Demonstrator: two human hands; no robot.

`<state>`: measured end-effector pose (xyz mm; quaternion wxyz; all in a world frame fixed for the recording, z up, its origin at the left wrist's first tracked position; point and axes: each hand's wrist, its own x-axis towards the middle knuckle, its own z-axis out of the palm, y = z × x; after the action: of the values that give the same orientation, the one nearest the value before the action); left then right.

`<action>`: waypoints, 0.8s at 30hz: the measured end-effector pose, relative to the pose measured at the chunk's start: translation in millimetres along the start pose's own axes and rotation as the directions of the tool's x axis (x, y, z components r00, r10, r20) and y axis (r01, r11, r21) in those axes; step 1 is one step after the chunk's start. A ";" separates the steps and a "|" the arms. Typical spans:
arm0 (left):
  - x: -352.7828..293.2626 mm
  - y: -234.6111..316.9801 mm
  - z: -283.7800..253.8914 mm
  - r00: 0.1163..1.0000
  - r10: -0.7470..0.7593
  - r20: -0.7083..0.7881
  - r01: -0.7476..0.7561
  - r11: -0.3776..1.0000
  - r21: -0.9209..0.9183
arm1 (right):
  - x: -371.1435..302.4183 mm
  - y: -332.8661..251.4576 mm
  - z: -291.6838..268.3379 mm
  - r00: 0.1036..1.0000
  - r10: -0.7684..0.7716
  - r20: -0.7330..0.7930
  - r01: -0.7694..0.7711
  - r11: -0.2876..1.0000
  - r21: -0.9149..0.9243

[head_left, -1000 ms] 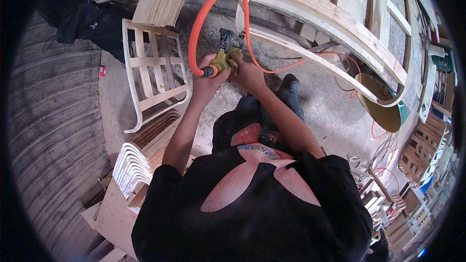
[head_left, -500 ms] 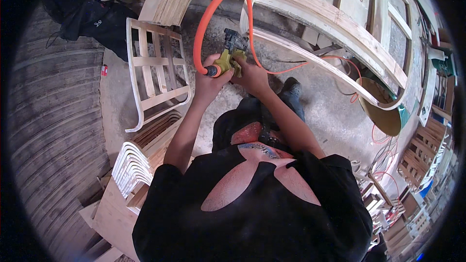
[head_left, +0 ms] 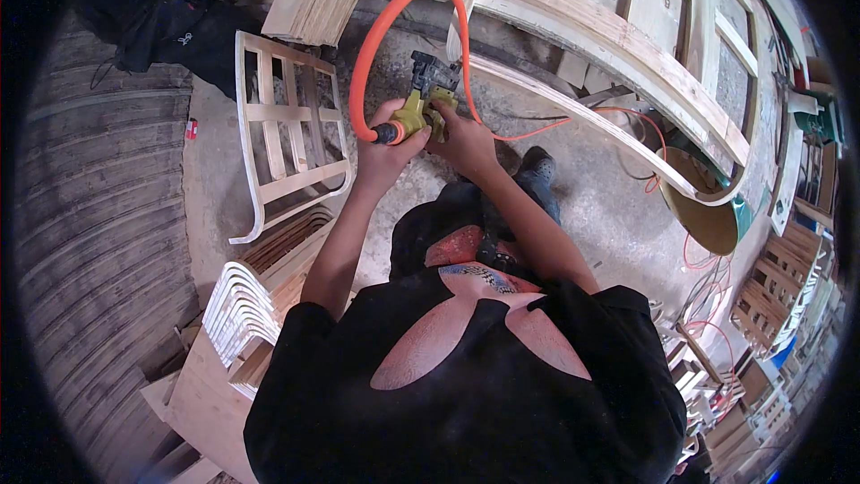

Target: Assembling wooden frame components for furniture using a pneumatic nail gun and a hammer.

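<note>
Concrete floor (head_left: 609, 224) lay beside a bin (head_left: 703, 215), contents unclear; left hand (head_left: 385, 152) and right hand (head_left: 465, 145) closed round a tool (head_left: 413, 114).

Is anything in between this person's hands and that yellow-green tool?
Nothing visible is: the left hand and right hand both hold the yellow-green tool directly. The orange hose joins it beside the left hand and arches away.

- We're in a woodworking workshop!
- Slatted wooden frame (head_left: 305, 179) standing upper left!
- Curved wooden parts (head_left: 238, 306) stacked lower left!
- And a hose-fed tool (head_left: 425, 90), upper centre!
</note>
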<state>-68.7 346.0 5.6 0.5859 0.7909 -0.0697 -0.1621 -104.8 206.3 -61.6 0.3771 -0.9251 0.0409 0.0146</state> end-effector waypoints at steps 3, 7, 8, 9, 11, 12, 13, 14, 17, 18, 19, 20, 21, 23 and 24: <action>1.7 2.3 -0.1 1.000 0.023 0.014 -0.023 1.000 -0.002 | 0.3 2.2 -0.8 0.999 -0.020 -0.044 0.022 0.999 0.035; 3.0 4.0 0.0 1.000 0.004 0.030 -0.003 0.999 -0.032 | 1.0 -0.2 -5.3 1.000 0.012 -0.006 -0.012 0.999 0.034; 3.3 2.9 -0.2 0.999 0.019 0.028 -0.018 0.999 -0.043 | 1.1 -1.0 -6.0 1.000 0.022 0.010 -0.022 0.999 0.039; 3.2 1.9 -0.6 0.999 0.034 0.026 -0.032 0.998 -0.054 | 1.1 -1.9 -6.4 0.999 0.031 0.028 -0.032 0.999 0.044; 3.3 -0.2 -2.5 0.999 0.034 0.025 -0.033 0.998 -0.046 | -0.3 -3.4 -6.7 1.000 0.015 0.016 -0.016 0.999 0.042; 3.0 -1.2 -3.3 0.999 0.033 0.021 -0.032 0.999 -0.038 | -0.9 -4.1 -6.3 1.000 -0.001 0.005 0.001 0.999 0.041; 2.2 -1.9 -3.5 0.999 0.034 0.023 -0.033 0.999 -0.038 | -1.0 -3.8 -5.4 1.000 -0.001 0.004 0.001 0.999 0.040; 0.4 -2.5 -3.5 0.999 0.030 0.013 -0.030 0.999 -0.018 | -1.5 -3.0 -3.7 0.999 0.025 0.030 -0.025 0.999 0.029; -6.8 -7.8 -3.3 1.000 0.021 -0.008 -0.021 0.999 0.027 | -6.1 -11.1 -2.4 0.998 0.052 0.035 -0.054 0.997 0.060; -10.7 -11.1 -3.1 1.000 0.013 -0.021 -0.012 0.998 0.054 | -10.1 -15.5 -2.0 0.998 0.056 0.018 -0.058 0.993 0.104; -14.4 -14.6 -2.4 1.000 0.021 -0.019 -0.020 0.998 0.051 | -13.3 -16.1 -0.4 0.998 0.055 0.011 -0.056 0.993 0.100; -18.7 -19.6 -1.5 1.000 -0.006 -0.027 0.007 0.999 0.052 | -16.7 -13.4 4.9 0.997 -0.079 -0.002 0.079 0.996 0.041; -23.8 -24.0 -0.7 0.999 -0.032 -0.035 0.034 0.998 0.051 | -20.4 -10.4 11.1 0.978 -0.211 -0.006 0.211 0.977 -0.020; -33.1 -27.0 1.4 0.986 -0.166 -0.027 0.164 0.985 -0.046 | -25.7 -3.9 24.3 0.967 -0.252 -0.027 0.253 0.965 0.070; -37.1 -31.1 3.4 0.952 -0.306 -0.007 0.302 0.943 -0.140 | -28.4 0.5 30.2 0.956 -0.291 -0.042 0.294 0.941 0.165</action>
<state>-107.1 363.5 -18.2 0.6077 0.7523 0.0729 -0.2437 -133.1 228.9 -81.9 0.4522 -0.8855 -0.0925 -0.0528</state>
